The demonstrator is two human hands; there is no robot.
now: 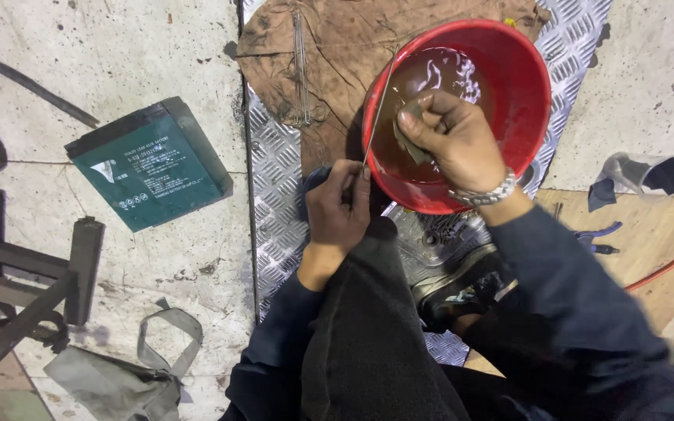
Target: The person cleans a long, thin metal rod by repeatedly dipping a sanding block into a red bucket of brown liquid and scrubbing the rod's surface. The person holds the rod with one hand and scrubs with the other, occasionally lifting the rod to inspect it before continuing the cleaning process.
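Pinching thin grey metal rod [377, 105], left hand [338, 204], right hand [454, 140] grip clutching grey pad [409, 131]

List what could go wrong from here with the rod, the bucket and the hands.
1. The thin metal rod is pinched only at its lower end by the left hand, so it may flex or slip from that grip.
2. The right hand rubs a small abrasive pad over the red bucket of water, which could tip or splash.
3. The rod's free end points toward the dirty cloth and may snag.
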